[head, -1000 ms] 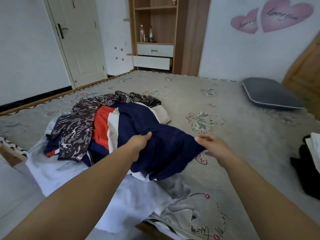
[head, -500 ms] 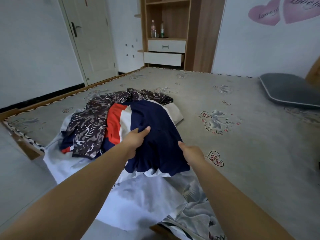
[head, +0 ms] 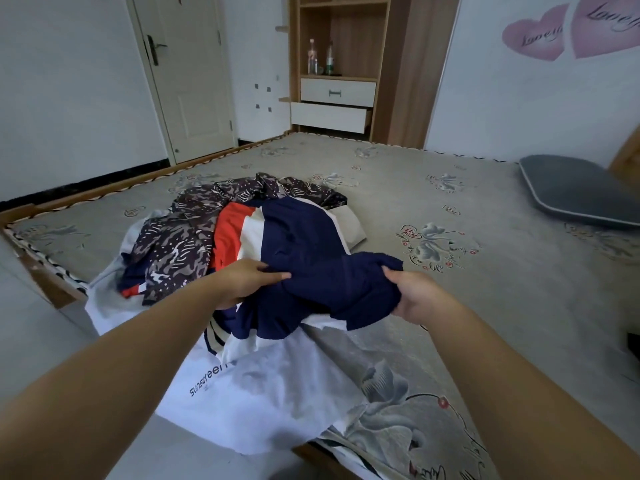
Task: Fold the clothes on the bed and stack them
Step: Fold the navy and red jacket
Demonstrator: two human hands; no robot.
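left hand [head: 246,281]: grips bunched navy shirt [head: 311,271], thumb on top
right hand [head: 414,296]: clamped on shirt's right edge, hands apart
shirt: atop clothes pile on bed [head: 485,271], near corner
pile: camo garment [head: 180,244] left, white tee [head: 263,386] under, hanging over bed edge
pillow [head: 575,188]: far right

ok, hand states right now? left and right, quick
Left hand: grips the navy garment, thumb on top.
Right hand: grips the same navy garment's bunched edge.
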